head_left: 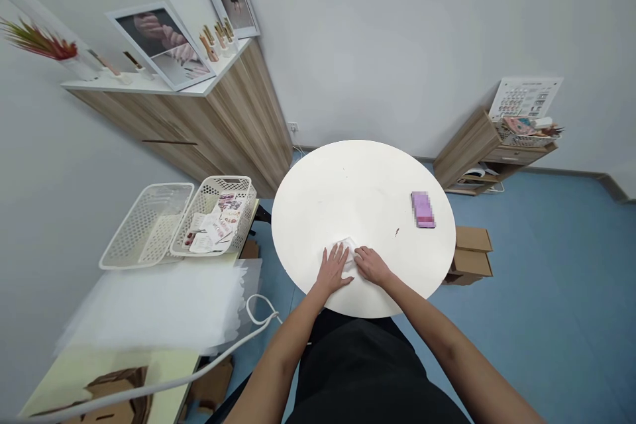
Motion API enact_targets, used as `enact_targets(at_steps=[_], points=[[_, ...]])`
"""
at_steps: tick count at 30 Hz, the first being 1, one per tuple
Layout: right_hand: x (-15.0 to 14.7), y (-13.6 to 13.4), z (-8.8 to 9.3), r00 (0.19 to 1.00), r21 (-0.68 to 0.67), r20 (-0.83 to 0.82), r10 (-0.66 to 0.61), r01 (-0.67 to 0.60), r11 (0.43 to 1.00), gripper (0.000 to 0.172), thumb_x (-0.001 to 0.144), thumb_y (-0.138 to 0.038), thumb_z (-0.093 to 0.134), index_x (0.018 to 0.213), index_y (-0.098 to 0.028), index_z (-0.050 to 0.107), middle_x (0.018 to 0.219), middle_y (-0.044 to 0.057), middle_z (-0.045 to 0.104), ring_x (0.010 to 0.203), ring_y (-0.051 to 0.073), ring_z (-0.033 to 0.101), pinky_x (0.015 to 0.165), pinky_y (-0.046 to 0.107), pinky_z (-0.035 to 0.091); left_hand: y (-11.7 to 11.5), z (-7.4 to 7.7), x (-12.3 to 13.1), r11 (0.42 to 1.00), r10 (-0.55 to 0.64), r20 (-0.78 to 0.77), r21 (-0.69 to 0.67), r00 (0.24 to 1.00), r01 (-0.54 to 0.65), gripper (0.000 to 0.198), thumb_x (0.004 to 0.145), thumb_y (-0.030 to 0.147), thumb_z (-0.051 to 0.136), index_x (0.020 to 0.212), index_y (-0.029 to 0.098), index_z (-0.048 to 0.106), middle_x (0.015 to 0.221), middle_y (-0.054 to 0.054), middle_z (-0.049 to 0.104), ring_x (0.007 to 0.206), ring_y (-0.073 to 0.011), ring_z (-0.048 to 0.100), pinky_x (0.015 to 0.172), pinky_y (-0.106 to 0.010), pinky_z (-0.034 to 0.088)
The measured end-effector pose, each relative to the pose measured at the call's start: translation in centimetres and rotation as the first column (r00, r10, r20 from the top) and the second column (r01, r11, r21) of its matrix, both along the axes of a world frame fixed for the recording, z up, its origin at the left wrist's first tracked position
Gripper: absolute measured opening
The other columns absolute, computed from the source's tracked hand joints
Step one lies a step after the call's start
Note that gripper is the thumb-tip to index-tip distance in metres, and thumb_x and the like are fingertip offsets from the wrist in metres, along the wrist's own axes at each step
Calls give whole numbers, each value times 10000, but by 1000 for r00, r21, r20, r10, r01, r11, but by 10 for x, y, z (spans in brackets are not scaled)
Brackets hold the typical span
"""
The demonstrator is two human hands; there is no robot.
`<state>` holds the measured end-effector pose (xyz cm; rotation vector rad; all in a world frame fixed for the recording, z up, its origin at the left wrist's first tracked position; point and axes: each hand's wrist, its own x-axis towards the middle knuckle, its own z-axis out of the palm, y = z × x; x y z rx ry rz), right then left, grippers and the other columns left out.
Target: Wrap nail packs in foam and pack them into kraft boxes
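Note:
A small white folded piece, paper or cloth, lies near the front edge of the round white table; I cannot make out which. My left hand rests flat over its left side, fingers stretched forward and thumb out to the right. At its right edge, my right hand has its fingers curled and pressed together on the white piece. Part of the piece is hidden under both hands. To the right on the tabletop lies a purple box-shaped item, blurred by pixels.
Two white baskets stand on a side table at left, one with printed cards. A white cable crosses there. A wooden cabinet holds framed pictures. Cardboard boxes and a small shelf are at right.

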<state>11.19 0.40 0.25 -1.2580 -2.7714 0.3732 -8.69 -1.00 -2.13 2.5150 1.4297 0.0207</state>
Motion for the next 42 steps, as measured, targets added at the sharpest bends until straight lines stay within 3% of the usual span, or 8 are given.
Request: enact_targets(at_steps=[7, 12, 15, 18, 23, 30, 35, 42], points=[[-13, 44, -2, 903, -345, -225, -365, 276, 897, 145, 916, -199, 441, 872, -224, 576, 871, 26, 636, 812, 177, 574, 699, 283, 442, 21, 6, 2, 987, 161, 243, -39, 957, -156, 342, 918, 289, 529, 1248, 240, 602, 1343, -89, 539, 1226, -269, 473, 1049, -473, 390], [-17, 54, -8, 822, -478, -238, -518, 365, 799, 53, 834, -190, 526, 845, -217, 570, 851, 10, 646, 804, 183, 598, 710, 286, 456, 38, 8, -1, 974, 221, 391, -132, 893, -183, 272, 855, 129, 574, 1083, 240, 672, 1182, -55, 558, 1082, -227, 501, 936, -399, 475], [-15, 46, -6, 874, -218, -229, -428, 383, 898, 150, 841, -152, 529, 974, -197, 583, 994, 71, 649, 913, 223, 584, 775, 338, 462, 40, 8, -1, 975, 219, 422, -132, 880, -179, 295, 828, 93, 583, 1079, 231, 656, 1167, -54, 546, 1066, -229, 490, 931, -404, 474], [-9, 32, -4, 978, 72, -152, -140, 152, 986, 283, 880, -65, 443, 1081, -193, 595, 1121, 111, 643, 1052, 253, 554, 910, 420, 426, 39, 7, -1, 978, 206, 440, -121, 874, -169, 308, 816, 68, 566, 1067, 226, 650, 1158, -59, 548, 1068, -235, 490, 940, -419, 464], [1, 16, -18, 989, 238, -36, 147, -134, 962, 409, 904, -54, 406, 1277, -149, 542, 1304, 128, 596, 1276, 263, 468, 1083, 482, 338, 45, 6, 0, 966, 256, 495, -166, 830, -199, 310, 780, 60, 554, 1012, 235, 662, 1118, -56, 576, 1052, -232, 520, 937, -422, 473], [-4, 11, -36, 996, 270, -36, 83, -70, 960, 430, 910, -84, 408, 1329, -101, 505, 1355, 161, 562, 1288, 271, 478, 1101, 480, 360, 12, 6, 2, 952, 284, 465, -32, 838, -305, 461, 855, 185, 505, 1316, 183, 493, 1290, -118, 567, 1221, -259, 504, 1029, -457, 433], [-17, 21, -30, 999, 204, -47, 20, -10, 979, 338, 878, -90, 449, 1195, -141, 557, 1188, 138, 624, 1120, 248, 561, 1091, 453, 379, -25, -6, -9, 975, 61, 210, 196, 976, -104, 531, 873, 150, 444, 1400, 205, 421, 1469, -116, 455, 1372, -264, 394, 1152, -508, 268], [-16, 47, -10, 993, 56, -82, 81, -76, 995, 289, 827, -197, 543, 1114, -158, 539, 1066, 111, 607, 1019, 254, 554, 993, 446, 438, 25, 7, -19, 990, 43, 117, 130, 992, -58, 508, 836, 95, 435, 1330, 208, 479, 1316, -116, 571, 1237, -263, 511, 1055, -474, 379]])
